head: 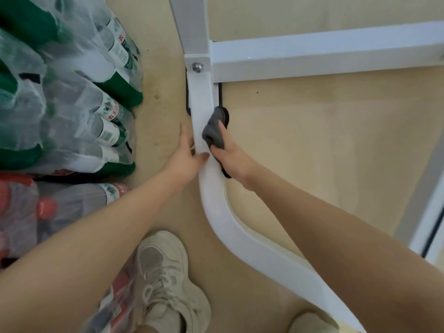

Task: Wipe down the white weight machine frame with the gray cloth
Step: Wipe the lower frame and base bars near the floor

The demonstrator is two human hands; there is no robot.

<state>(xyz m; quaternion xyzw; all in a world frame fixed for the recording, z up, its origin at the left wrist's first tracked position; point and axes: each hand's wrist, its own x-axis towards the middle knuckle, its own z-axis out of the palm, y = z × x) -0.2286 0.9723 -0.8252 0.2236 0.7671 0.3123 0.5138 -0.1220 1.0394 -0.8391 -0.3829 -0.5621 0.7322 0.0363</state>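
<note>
The white weight machine frame runs as a curved bar from the lower right up to a bolted joint near the top centre, where a straight crossbar leads right. My right hand grips the bunched gray cloth and presses it against the right side of the curved bar, just below the joint. My left hand holds the same bar from the left, thumb laid across its top face.
Shrink-wrapped packs of green-capped water bottles are stacked on the floor at the left, with red-capped packs below them. My beige sneaker stands on the tan floor beside the bar. Another white frame post rises at the right edge.
</note>
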